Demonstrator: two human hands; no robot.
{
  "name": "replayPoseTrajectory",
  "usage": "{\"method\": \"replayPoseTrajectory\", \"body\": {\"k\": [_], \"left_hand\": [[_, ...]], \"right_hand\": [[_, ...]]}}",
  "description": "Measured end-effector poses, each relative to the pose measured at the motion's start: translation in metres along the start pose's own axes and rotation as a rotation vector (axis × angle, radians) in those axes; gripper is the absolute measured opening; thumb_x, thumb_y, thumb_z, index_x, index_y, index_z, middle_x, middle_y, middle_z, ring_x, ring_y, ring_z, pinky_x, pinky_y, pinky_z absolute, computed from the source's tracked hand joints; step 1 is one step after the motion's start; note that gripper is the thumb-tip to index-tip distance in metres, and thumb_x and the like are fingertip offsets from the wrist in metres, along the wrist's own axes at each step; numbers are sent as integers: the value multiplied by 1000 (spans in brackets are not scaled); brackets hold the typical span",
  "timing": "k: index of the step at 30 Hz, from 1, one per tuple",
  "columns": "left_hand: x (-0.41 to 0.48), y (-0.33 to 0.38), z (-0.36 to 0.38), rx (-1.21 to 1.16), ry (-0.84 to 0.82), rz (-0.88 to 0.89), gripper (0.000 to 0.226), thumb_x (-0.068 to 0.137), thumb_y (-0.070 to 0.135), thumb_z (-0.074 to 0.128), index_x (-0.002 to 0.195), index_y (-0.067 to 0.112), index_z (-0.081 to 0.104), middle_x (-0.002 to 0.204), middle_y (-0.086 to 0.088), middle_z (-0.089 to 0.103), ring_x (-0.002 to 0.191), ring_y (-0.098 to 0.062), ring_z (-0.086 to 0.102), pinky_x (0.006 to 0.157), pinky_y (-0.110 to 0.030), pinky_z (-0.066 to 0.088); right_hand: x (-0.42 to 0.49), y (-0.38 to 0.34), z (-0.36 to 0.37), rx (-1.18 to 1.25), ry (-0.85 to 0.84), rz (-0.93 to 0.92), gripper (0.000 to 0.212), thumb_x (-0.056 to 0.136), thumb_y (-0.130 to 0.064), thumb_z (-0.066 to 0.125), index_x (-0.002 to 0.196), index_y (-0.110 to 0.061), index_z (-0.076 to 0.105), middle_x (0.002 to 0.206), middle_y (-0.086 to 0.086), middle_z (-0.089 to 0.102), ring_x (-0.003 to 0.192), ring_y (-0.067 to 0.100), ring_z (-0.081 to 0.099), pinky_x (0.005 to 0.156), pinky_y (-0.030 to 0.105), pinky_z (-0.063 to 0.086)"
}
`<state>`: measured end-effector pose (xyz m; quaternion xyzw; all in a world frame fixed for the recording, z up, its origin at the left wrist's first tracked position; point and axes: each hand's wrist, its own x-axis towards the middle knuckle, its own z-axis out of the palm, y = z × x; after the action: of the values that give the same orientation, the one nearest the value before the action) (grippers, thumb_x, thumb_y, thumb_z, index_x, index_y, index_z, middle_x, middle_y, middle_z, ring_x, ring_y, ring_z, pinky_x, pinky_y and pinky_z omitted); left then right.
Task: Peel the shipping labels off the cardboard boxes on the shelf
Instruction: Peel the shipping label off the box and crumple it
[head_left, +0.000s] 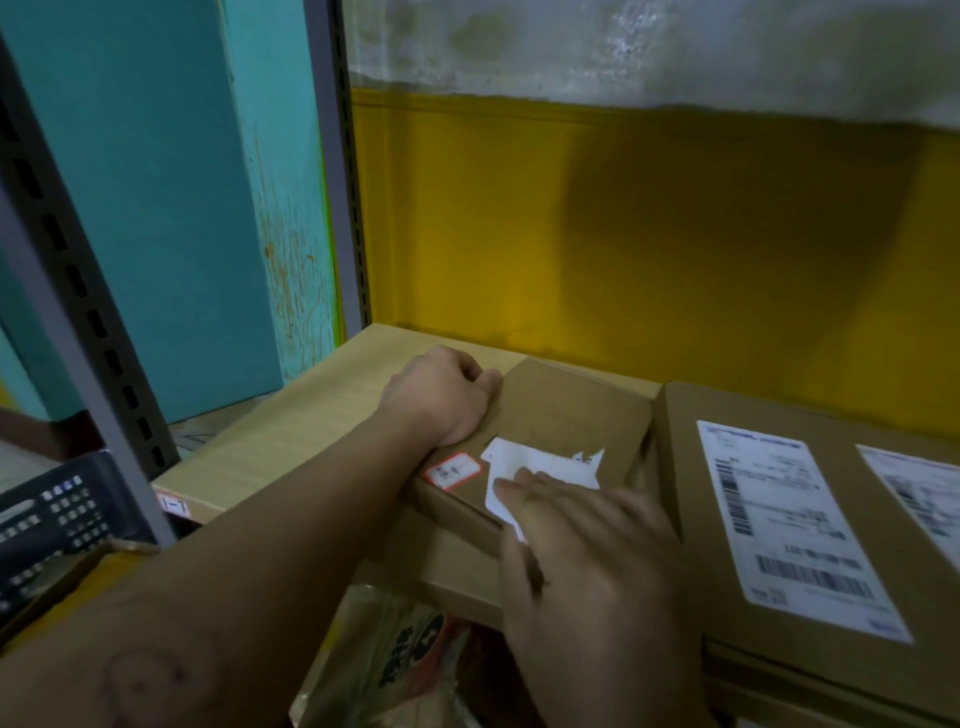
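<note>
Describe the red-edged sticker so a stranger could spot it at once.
On the wooden shelf against the yellow wall, find the smaller box under the left hand. The sticker sits at its near left corner, beside the wrist. Unlike the torn white label next to it, it is small, whole and red-bordered.

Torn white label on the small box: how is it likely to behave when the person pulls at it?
The label is probably thin and floppy: it lies flat on the box. Its jagged edge suggests it tears easily, perhaps into scraps. It likely clings, as the left hand steadies the box for the right hand.
</note>
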<state>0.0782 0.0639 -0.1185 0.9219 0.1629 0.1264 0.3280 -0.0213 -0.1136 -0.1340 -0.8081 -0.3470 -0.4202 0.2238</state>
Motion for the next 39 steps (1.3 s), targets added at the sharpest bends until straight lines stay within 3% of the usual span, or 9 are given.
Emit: {"method": "replayPoseTrajectory", "body": {"k": [4, 7, 11, 15, 19, 24, 26, 32, 39], "left_hand": [[-2, 1, -1, -2, 1, 11, 35, 94, 52, 48, 95, 25, 70, 97, -1, 69, 96, -22, 61, 92, -42, 50], [-3, 0, -1, 3, 1, 7, 36, 94, 53, 48, 93, 24, 70, 95, -1, 69, 94, -22, 62, 90, -42, 51], [-2, 0, 0, 11, 12, 2, 36, 93, 55, 49, 91, 25, 70, 97, -2, 69, 95, -24, 62, 91, -42, 50], [-2, 0, 0, 21, 1, -1, 39, 93, 56, 47, 97, 25, 70, 99, -1, 69, 96, -23, 62, 91, -42, 51], [-3, 2, -1, 31, 0, 1, 39, 94, 55, 46, 97, 24, 70, 98, -2, 69, 96, -24, 62, 92, -43, 50], [-4, 2, -2, 76, -50, 27, 43, 76, 57, 40, 78, 20, 61, 91, -4, 65, 96, -29, 61, 86, -40, 49], [-6, 3, -5, 18, -93, 12, 43, 61, 46, 45, 84, 15, 65, 100, -8, 69, 101, -31, 62, 91, -43, 49], [-1, -1, 1, 1, -12, 1, 33, 91, 51, 47, 94, 25, 67, 107, -6, 68, 103, -27, 59, 95, -44, 47], [3, -4, 4, 16, -17, -4, 39, 92, 58, 42, 96, 29, 66, 113, -5, 65, 107, -27, 57, 99, -45, 44]], "right_hand": [[26, 9, -20, -53, -235, 145, 28, 65, -17, 80, 91, -26, 75, 74, -7, 72, 64, 14, 65, 62, 29, 53], [65, 19, -37, -20, -477, 290, 20, 87, -33, 64, 106, -37, 69, 97, -8, 70, 88, 15, 63, 77, 34, 53], [105, 44, -49, 102, -649, 215, 14, 81, -29, 73, 74, -40, 68, 86, -14, 69, 86, 9, 61, 79, 34, 52], [133, 77, -53, 161, -868, 206, 14, 73, -26, 81, 81, -36, 74, 72, -16, 70, 73, -4, 62, 72, 24, 49], [141, 97, -39, 19, -701, 228, 21, 84, -13, 69, 91, -33, 73, 97, -4, 73, 94, 13, 63, 76, 28, 43], [107, 38, -12, 20, -277, -431, 24, 73, -13, 50, 83, -18, 70, 84, 6, 68, 81, 30, 63, 75, 41, 47], [97, 26, -1, 28, -414, -573, 17, 79, -21, 50, 78, -18, 66, 78, 1, 64, 75, 24, 60, 72, 37, 43], [100, 54, 18, -13, -769, -202, 22, 94, -40, 52, 114, -34, 56, 117, -12, 56, 105, 12, 52, 83, 29, 42], [111, 86, 30, 266, -845, -152, 10, 88, -25, 66, 91, -27, 76, 73, -25, 53, 81, -14, 52, 63, 6, 34]]}}
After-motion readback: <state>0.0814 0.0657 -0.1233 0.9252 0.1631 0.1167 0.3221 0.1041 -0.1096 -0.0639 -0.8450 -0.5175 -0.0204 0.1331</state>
